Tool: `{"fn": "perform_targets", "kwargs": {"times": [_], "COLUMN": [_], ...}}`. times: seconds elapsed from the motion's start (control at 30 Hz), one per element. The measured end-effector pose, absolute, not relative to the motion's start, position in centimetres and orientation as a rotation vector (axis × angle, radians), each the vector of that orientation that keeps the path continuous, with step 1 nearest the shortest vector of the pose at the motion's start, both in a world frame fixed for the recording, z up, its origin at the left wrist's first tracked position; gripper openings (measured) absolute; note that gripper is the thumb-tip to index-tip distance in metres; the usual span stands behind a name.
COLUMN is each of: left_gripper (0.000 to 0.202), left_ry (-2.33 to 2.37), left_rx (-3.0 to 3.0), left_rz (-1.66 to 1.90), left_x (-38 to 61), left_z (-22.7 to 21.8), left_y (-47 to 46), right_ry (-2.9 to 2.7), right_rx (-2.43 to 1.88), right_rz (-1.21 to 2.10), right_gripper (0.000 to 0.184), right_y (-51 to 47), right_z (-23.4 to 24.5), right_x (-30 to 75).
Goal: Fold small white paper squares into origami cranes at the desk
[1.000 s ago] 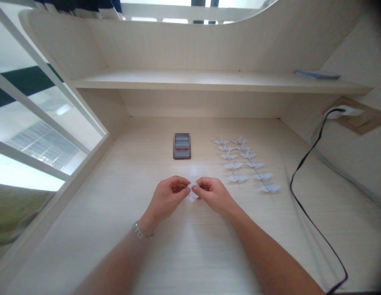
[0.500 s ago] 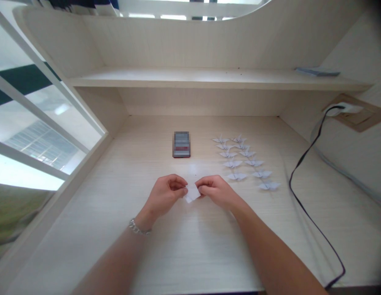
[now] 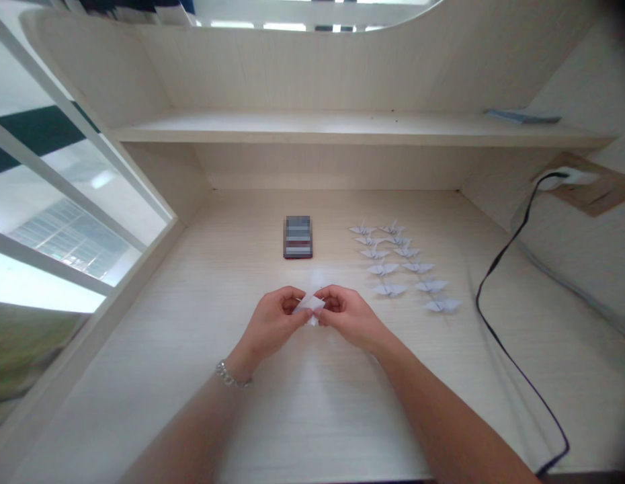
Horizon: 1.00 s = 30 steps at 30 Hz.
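A small white piece of folded paper (image 3: 312,303) is held between both hands above the desk (image 3: 272,417). My left hand (image 3: 278,318) pinches its left side, thumb in front and fingers behind. From the right, my right hand (image 3: 349,316) grips it the same way, and the two thumb tips nearly meet at the paper's lower middle. Parts of the folds are hidden by the fingers. To the right of the hands, several white paper cranes (image 3: 389,290) stand in two slanting columns.
A dark phone-like rectangle (image 3: 298,237), its face blurred, lies beyond the hands. A black cable (image 3: 498,259) runs from the wall socket (image 3: 577,177) down the desk's right side. Above the desk is a shelf (image 3: 312,126) with a flat bluish item (image 3: 523,117). A white railing (image 3: 55,168) borders the left.
Both hands have drawn closer together, thumbs now almost touching. The paper, flat and square-looking before, now shows raised, angled flaps between the fingers.
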<state>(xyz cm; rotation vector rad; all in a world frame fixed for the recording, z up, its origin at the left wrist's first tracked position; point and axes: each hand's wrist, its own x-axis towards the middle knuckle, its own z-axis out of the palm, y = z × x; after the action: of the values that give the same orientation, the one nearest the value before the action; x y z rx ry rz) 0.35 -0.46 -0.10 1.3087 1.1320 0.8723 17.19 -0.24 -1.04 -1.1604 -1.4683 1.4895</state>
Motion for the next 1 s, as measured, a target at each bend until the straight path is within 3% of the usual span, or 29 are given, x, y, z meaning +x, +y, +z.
{"fn": "perform_targets", "kwargs": {"times": [0.47, 0.63, 0.87, 1.0], "left_gripper": [0.033, 0.028, 0.035, 0.022], "left_ry": [1.102, 1.119, 1.099, 1.142], "left_rx": [1.253, 1.244, 1.177, 1.207], "left_rz": [0.644, 0.689, 0.815, 0.849], "left_x": [-1.3, -2.3, -1.7, -0.3], "left_z": [1.5, 1.7, 1.5, 0.7], "left_y": [-0.1, 0.3, 0.3, -0.1], "right_ry": [-1.54, -1.508, -1.425, -1.43], "right_rx": [-1.108, -1.128, -1.111, -1.121], "right_rz": [1.535, 1.507, 1.463, 1.454], "right_gripper": [0.021, 0.024, 0.026, 0.025], "right_y": [-0.3, 0.0, 0.3, 0.1], "right_z": [-0.7, -0.6, -0.8, -1.0], "right_x": [18.0, 18.2, 18.3, 17.8]}}
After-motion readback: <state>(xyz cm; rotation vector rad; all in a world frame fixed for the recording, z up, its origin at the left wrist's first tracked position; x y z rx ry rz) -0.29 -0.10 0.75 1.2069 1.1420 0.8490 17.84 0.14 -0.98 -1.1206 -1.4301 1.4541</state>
